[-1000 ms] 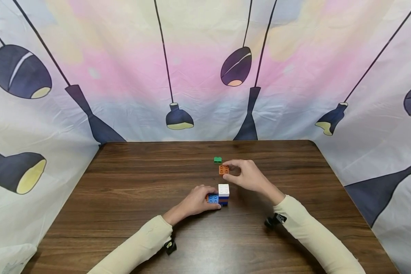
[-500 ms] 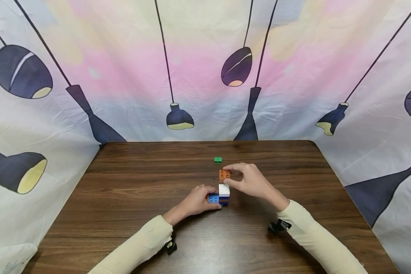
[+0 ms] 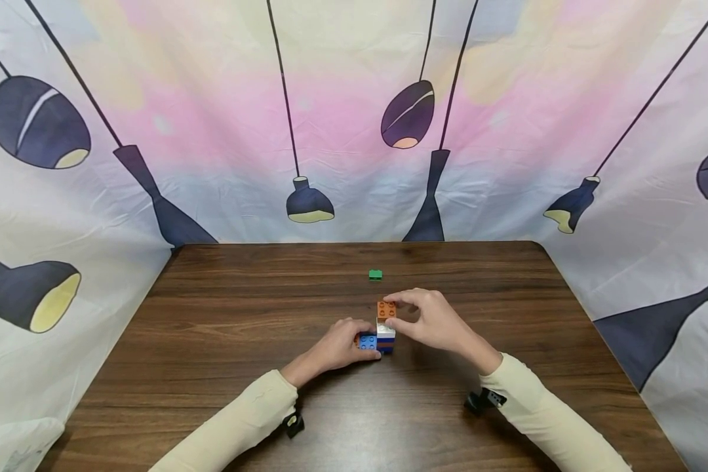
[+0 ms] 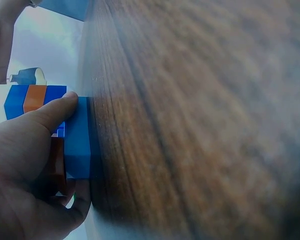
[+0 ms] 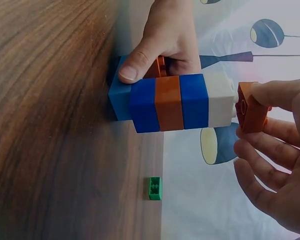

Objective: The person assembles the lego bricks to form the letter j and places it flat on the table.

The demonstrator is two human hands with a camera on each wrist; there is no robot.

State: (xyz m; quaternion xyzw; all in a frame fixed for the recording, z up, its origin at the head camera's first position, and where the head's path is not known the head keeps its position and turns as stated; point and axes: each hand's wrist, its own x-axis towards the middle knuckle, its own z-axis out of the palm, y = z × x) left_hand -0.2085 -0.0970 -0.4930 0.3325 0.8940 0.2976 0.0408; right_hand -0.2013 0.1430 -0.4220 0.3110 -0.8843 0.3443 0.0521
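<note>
A tower of toy building blocks stands mid-table, with a dark blue block (image 5: 144,105), an orange block (image 5: 168,102), another dark blue one (image 5: 195,101) and a white block (image 5: 221,100) on top. It rises from one end of a light blue block (image 4: 77,137); a further orange block (image 5: 156,69) sits on the other end. My left hand (image 3: 335,345) grips this base between thumb and fingers. Between thumb and fingers of my right hand (image 3: 436,319) is an orange block (image 3: 386,309), slightly tilted over the white block's studs with a thin gap showing.
A green block (image 3: 375,275) lies alone farther back on the brown wooden table (image 3: 259,295). Behind the table hangs a cloth (image 3: 354,118) printed with lamps. Each wrist carries a small black camera.
My right hand has brought the orange block from behind the tower toward me, to just over the white block. The left hand keeps its hold on the base, unmoved.
</note>
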